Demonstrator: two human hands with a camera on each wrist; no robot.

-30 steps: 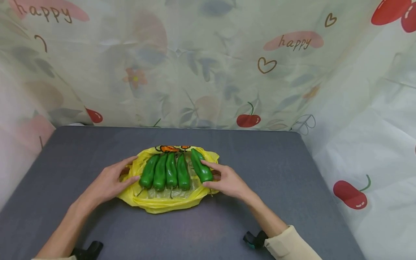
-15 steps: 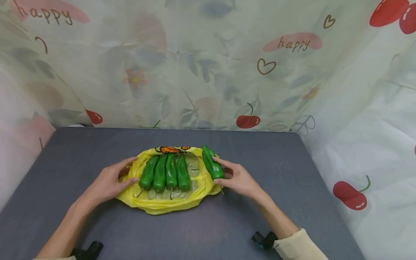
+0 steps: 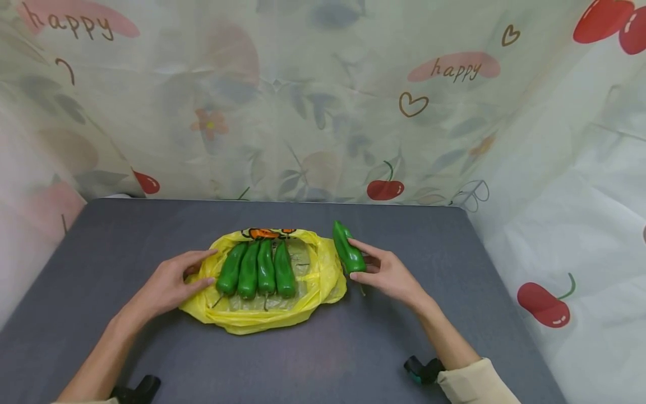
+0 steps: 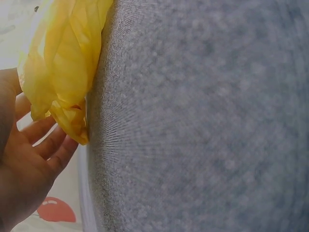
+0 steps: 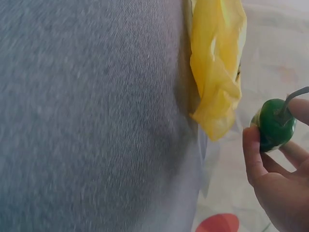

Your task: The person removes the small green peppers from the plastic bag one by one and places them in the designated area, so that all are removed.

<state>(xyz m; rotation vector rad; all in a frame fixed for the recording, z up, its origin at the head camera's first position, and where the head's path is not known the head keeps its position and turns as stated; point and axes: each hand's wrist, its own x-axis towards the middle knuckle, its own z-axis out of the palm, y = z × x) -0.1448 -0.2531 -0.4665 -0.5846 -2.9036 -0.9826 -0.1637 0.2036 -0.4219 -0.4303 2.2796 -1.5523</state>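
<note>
A yellow plastic bag (image 3: 252,321) lies spread with its mouth up, and several green peppers (image 3: 248,270) lie side by side inside it. My right hand (image 3: 388,276) pinches one green pepper (image 3: 349,249) between thumb and fingers, just off the bag's right edge; in the right wrist view this pepper (image 5: 276,126) shows its stem end, clear of the table surface. At the bag's left edge my left hand (image 3: 174,283) holds the rim between thumb and fingers. The left wrist view has the left hand (image 4: 34,154) with its fingers behind the yellow plastic (image 4: 63,53).
The grey table (image 3: 303,370) reaches back to a patterned curtain (image 3: 323,101) with cherries and writing. Another white sheet (image 3: 595,224) hangs at the right. Black devices are strapped near both wrists.
My right hand has carried the pepper rightward, from inside the bag to beyond its right edge. My left hand has stayed at the bag's left side.
</note>
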